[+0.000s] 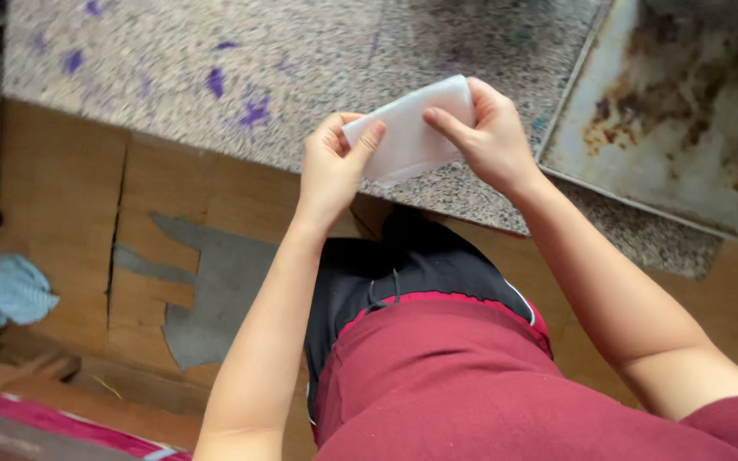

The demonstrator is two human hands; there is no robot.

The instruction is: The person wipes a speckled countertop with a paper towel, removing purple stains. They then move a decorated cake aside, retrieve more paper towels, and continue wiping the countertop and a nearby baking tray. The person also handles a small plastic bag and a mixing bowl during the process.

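White sheet (410,137) pinched between left hand (332,166), right hand (490,137), above countertop (215,77) edge.

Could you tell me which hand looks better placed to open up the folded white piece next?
Probably the right hand: its fingers lie across the upper edge of the white folded piece, free to peel. The left hand pinches the lower corner, steadying it above the speckled counter.

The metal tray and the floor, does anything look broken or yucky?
Yes. The metal tray on the speckled counter has brown rusty stains. The cardboard on the floor is torn, with grey showing through. The white pouch in both hands looks fine.
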